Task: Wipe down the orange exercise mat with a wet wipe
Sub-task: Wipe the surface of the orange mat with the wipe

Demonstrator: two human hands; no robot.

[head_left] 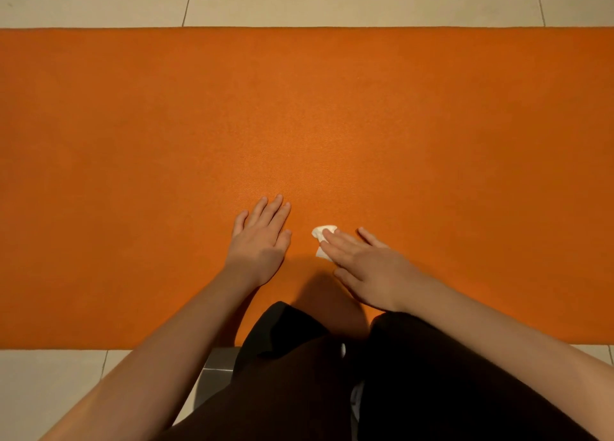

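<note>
Dark trousers (299,374) at near edge of orange mat (299,108). Right hand (368,268), fingers straight, presses wet wipe (320,234) onto mat. Left hand (262,238) flat, fingers together, beside it. Probably mid-wipe; next, sweep toward far side.

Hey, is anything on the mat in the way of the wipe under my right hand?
Only the left hand, resting flat on the orange mat just left of the wet wipe that the right hand presses down. A leftward stroke would meet it; ahead and to the right nothing visible blocks it.
</note>
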